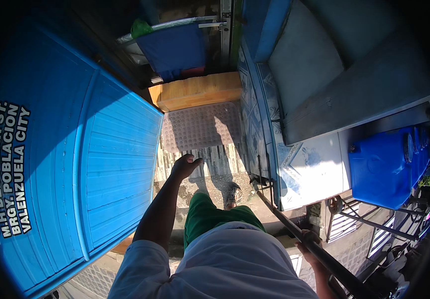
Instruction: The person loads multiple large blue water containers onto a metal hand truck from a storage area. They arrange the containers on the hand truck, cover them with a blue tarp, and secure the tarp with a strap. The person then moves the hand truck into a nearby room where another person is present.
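My left hand (pixel 187 166) hangs in front of me over the doorway floor, its fingers curled in. Nothing shows in it, and it touches nothing. On my right side, my right hand (pixel 310 245) is closed round a long dark metal bar (pixel 290 225), which slants from beside the tiled ledge down to the lower right. Part of that hand is hidden behind the bar. Below my left hand lies a floor of striped grey and white tiles (pixel 185 162), with a brown bumpy mat (pixel 200 127) beyond it.
A wooden step (pixel 200 90) crosses the far end, with a blue cloth (pixel 172 50) hanging above it. A blue panelled metal door (pixel 120 164) stands along the left. To the right are a tiled ledge (pixel 314 169) and a blue plastic container (pixel 380 167).
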The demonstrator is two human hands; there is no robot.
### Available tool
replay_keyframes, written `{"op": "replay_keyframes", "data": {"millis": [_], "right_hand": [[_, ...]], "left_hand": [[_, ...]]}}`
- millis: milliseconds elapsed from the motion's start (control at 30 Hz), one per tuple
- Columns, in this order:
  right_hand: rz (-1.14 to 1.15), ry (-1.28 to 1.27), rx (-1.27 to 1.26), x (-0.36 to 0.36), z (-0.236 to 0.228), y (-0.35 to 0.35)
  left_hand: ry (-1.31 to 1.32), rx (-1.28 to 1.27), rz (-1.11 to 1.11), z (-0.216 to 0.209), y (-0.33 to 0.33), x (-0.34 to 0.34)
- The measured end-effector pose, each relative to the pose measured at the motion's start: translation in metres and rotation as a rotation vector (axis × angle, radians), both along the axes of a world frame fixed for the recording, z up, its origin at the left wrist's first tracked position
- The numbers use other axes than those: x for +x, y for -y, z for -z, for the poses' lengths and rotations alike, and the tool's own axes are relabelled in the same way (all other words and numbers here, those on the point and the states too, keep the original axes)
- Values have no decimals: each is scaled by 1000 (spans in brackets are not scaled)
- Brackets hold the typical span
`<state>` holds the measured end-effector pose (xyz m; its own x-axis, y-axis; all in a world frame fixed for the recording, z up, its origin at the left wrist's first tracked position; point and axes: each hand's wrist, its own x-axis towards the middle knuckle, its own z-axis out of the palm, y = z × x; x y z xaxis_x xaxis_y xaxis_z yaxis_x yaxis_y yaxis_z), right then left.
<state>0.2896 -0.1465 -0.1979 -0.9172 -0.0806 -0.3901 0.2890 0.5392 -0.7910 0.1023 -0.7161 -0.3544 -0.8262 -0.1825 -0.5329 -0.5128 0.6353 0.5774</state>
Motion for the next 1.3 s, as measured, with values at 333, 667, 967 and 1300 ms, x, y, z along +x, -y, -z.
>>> {"op": "replay_keyframes", "data": {"millis": [333,667,967,1300], "right_hand": [[1279,175,-35,22,12,105],[1905,194,-226,20,7,116],[1999,186,-172,7,2,127],[2030,135,-63,-8,16,131]], "left_hand": [[-235,-246,25,-46,112,-432],[-43,-201,-34,30,178,-694],[-121,-606,415,136,228,-743],[43,91,330,-89,220,-625]]}}
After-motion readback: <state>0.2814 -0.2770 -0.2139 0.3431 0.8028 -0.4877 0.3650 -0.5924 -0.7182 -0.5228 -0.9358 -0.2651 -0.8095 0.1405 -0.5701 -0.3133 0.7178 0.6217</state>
